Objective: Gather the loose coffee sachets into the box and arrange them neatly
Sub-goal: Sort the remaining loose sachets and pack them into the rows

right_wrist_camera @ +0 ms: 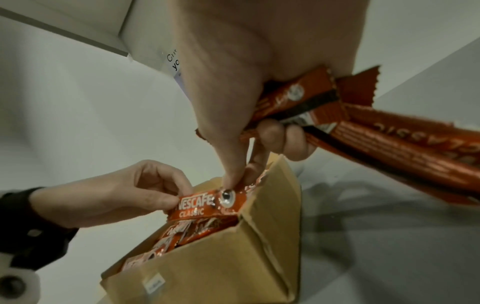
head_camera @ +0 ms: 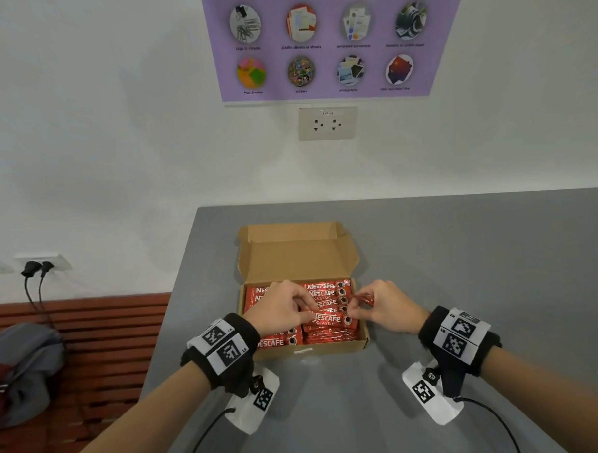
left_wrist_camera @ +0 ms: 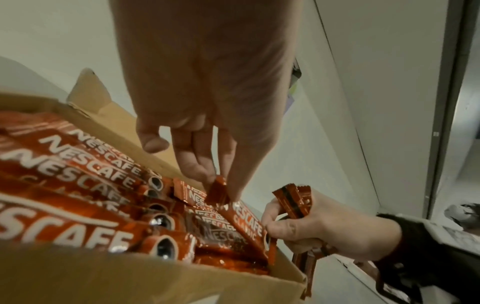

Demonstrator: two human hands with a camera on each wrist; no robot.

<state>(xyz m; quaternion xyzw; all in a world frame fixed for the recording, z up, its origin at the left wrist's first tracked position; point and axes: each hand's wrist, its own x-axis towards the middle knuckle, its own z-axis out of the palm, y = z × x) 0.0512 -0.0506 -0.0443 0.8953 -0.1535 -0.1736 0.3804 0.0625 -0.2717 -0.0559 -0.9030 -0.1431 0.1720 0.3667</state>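
Grey tabletop under a purple shredder poster holds the open cardboard box (head_camera: 361,340), nearly full. Left hand (head_camera: 280,307) pinches one end of a Nescafé Classic sachet (head_camera: 329,321) lying atop the rows; right hand (head_camera: 385,306) pinches its other end, spare sachets (right_wrist_camera: 389,148) tucked in its palm. Light, crinkly, slippery-looking foil; ends seem the best grip.

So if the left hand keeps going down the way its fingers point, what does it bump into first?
Most likely the red sachet the left hand already pinches, then the sachets packed in the box beneath. Depth is hard to judge.
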